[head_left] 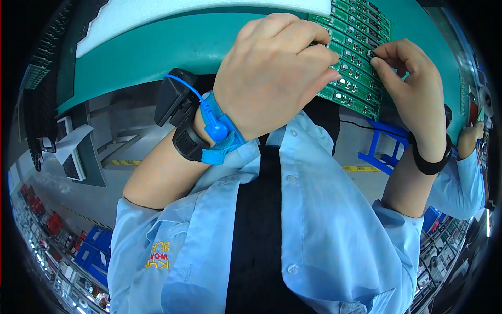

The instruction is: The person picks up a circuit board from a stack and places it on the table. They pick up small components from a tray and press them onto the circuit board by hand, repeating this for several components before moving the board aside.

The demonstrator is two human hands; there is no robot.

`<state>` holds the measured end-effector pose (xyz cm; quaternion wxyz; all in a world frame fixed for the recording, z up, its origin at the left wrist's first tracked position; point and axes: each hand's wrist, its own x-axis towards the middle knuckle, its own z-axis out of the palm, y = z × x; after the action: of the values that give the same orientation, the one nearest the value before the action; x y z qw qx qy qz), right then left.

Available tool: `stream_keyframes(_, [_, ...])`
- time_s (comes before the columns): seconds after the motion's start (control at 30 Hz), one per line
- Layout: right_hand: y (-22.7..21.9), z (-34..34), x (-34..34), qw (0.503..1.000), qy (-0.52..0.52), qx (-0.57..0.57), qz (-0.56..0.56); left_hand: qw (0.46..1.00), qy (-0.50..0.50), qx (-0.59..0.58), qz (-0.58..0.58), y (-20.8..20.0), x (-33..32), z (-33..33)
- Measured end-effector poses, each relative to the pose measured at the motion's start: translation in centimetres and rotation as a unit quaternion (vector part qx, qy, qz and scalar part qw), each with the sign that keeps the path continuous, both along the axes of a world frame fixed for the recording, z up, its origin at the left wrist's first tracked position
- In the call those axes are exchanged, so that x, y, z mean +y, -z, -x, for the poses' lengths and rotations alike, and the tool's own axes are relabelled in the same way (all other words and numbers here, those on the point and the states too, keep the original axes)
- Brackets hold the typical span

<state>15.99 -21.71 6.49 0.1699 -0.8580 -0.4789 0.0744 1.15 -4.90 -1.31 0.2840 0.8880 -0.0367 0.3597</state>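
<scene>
A panel of green circuit boards, joined in rows with small parts on them, lies on the green bench mat. My left hand reaches across to its left side, back of the hand up. Its fingers are curled together over the panel's edge, and what they pinch, if anything, is hidden. At the right side of the panel, my right hand pinches with thumb and index finger at a row's end. Something tiny and dark shows between those fingertips, too small to name. A blue wrist strap with a cord circles my left wrist.
White foam sheet lies along the far side of the bench. Dark racks holding boards stand at far left. A blue stool is below the bench. Another person's hand is at the right edge.
</scene>
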Motion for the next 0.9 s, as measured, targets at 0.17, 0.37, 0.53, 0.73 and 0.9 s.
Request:
stream_keyframes(0.17, [-0.2, 0.2, 0.4, 1.0, -0.009, -0.015, 0.006, 0.994, 0.003, 0.095, -0.052, -3.2, 0.1, 0.7])
stream_keyframes(0.37, [0.2, -0.5, -0.2, 1.0, -0.02, 0.006, -0.003, 0.993, -0.003, 0.101, -0.069, -2.9, 0.0, 0.8])
stream_keyframes(0.53, [0.2, -0.1, 0.1, 1.0, -0.016, 0.002, 0.004, 0.993, -0.009, 0.095, -0.066, -2.9, -0.3, 0.7])
stream_keyframes(0.73, [0.0, -0.5, 0.0, 0.999, -0.036, -0.009, 0.022, 0.993, -0.003, 0.097, -0.069, -2.9, -0.2, 0.6])
stream_keyframes(0.9, [0.3, 1.4, -0.5, 0.992, -0.07, -0.109, -0.011, 0.999, -0.005, 0.026, -0.031, -0.6, -0.1, 0.0])
